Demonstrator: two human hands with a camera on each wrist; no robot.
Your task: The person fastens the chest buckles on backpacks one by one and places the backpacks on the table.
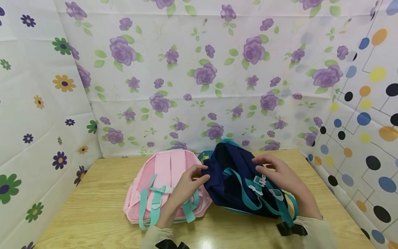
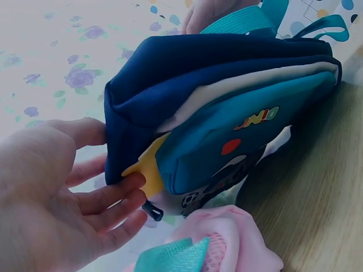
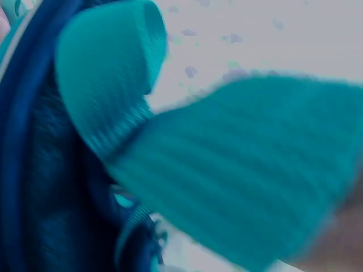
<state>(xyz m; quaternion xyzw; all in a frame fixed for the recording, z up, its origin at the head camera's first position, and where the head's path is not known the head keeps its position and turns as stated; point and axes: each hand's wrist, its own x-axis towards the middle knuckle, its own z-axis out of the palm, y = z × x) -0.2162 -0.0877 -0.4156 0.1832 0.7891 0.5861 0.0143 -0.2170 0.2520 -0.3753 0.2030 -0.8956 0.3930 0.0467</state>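
Note:
A navy backpack (image 1: 231, 173) with teal straps lies tilted on the table, its strap side up in the head view. The left wrist view shows its teal front pocket (image 2: 249, 130) with coloured letters. My left hand (image 1: 188, 183) touches the pack's left edge, thumb and fingers loosely spread. On the other side, my right hand (image 1: 281, 174) rests its fingertips near the pack's upper right edge, above the white buckles (image 1: 259, 183). A teal strap (image 3: 244, 164) fills much of the right wrist view and hides most of that hand.
Left of the navy pack, a pink backpack (image 1: 164, 162) with teal straps lies on the wooden table (image 1: 93, 200), partly under my left forearm. Behind them shows a small blue-green patterned thing (image 1: 205, 155). Patterned cloth walls (image 1: 186, 69) enclose the table's back and sides.

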